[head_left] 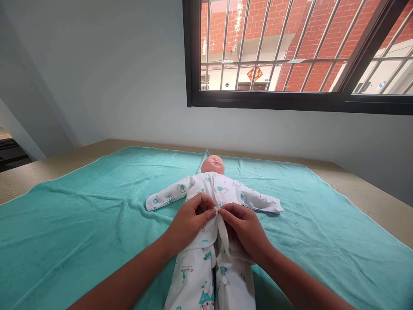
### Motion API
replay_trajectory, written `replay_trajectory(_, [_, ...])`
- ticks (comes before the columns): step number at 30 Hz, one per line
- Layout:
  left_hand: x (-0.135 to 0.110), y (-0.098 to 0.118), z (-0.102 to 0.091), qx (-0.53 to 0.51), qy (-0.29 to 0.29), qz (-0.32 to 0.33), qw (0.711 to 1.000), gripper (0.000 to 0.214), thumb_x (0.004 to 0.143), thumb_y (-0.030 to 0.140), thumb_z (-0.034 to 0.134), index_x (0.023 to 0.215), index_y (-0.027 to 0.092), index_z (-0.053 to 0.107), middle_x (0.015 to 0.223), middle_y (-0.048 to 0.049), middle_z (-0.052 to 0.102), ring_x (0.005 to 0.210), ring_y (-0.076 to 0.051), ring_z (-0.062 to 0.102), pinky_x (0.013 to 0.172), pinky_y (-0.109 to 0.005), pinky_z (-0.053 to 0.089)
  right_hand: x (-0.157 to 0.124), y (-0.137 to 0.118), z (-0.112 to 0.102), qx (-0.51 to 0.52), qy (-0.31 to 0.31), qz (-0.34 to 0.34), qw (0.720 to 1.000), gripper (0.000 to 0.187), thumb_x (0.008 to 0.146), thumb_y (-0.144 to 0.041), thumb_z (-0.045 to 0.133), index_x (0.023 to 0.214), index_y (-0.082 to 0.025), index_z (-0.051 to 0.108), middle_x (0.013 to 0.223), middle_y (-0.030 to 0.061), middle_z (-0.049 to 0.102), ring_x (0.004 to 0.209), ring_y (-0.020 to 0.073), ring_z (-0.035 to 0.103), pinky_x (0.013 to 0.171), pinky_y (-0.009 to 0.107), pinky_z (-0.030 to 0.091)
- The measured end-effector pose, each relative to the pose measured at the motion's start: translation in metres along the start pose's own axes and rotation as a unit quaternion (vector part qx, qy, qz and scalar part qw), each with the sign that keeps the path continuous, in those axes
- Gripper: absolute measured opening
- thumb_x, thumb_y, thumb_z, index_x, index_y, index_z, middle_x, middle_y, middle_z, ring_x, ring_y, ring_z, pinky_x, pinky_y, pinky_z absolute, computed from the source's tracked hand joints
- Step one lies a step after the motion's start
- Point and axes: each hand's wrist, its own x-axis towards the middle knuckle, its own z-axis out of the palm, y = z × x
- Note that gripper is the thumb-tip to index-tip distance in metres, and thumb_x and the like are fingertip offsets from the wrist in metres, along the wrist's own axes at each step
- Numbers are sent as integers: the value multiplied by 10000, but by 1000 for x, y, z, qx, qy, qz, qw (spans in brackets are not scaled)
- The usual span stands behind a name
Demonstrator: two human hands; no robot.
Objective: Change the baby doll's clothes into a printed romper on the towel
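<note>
A baby doll (213, 164) lies on its back on a teal towel (80, 215), head toward the wall, arms spread. It wears a white printed sleepsuit (222, 189). My left hand (189, 221) pinches the left front edge of the sleepsuit at the doll's belly. My right hand (245, 230) pinches the right front edge, fingertips meeting the left hand's at the middle. Below the hands the suit's front gapes open between the legs.
The towel covers a wooden surface (364, 193) that runs up to a pale wall. A barred window (290, 51) with a black frame sits above the right side. The surface's left edge drops off near a dark opening (9, 153).
</note>
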Motion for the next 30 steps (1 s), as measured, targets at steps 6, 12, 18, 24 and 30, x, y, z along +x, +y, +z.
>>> replay_trajectory(6, [-1, 2, 2, 40, 1, 13, 999, 134, 884, 316, 592, 869, 182, 599, 793, 13, 574, 754, -132, 508, 697, -257, 404, -3, -7, 0, 16, -12, 1, 1000, 361, 858, -455, 592, 693, -138, 643, 509, -21, 528, 407, 63, 449, 410, 177, 323])
replay_trajectory(12, [-2, 1, 0, 54, -15, 21, 998, 121, 890, 295, 568, 890, 183, 614, 798, 6, 593, 756, -139, 523, 693, -256, 401, -2, -5, -2, 39, -28, 2, 999, 225, 829, -381, 635, 869, -160, 646, 673, -13, 634, 419, 48, 479, 395, 156, 327])
replay_trajectory(18, [-3, 3, 1, 76, -12, 42, 996, 130, 908, 263, 518, 886, 186, 620, 800, 5, 606, 763, -141, 523, 707, -248, 407, 0, -4, -3, 3, -62, -20, 998, 229, 820, -371, 643, 949, -189, 591, 633, -52, 586, 398, 41, 427, 376, 158, 319])
replay_trajectory(24, [-4, 2, 4, 135, 1, 49, 990, 171, 932, 316, 497, 968, 200, 617, 872, -16, 638, 816, -160, 560, 754, -268, 425, -3, -8, 4, -114, -14, -43, 993, 175, 825, -347, 607, 924, -209, 564, 546, -87, 470, 415, 55, 377, 387, 178, 285])
replay_trajectory(30, [-6, -1, 10, 197, 30, 52, 978, 181, 897, 292, 524, 1041, 213, 599, 919, -42, 641, 855, -190, 573, 773, -299, 443, -3, 0, 9, -215, 25, -108, 970, 130, 802, -231, 561, 930, -210, 570, 584, -70, 471, 546, 79, 413, 524, 200, 324])
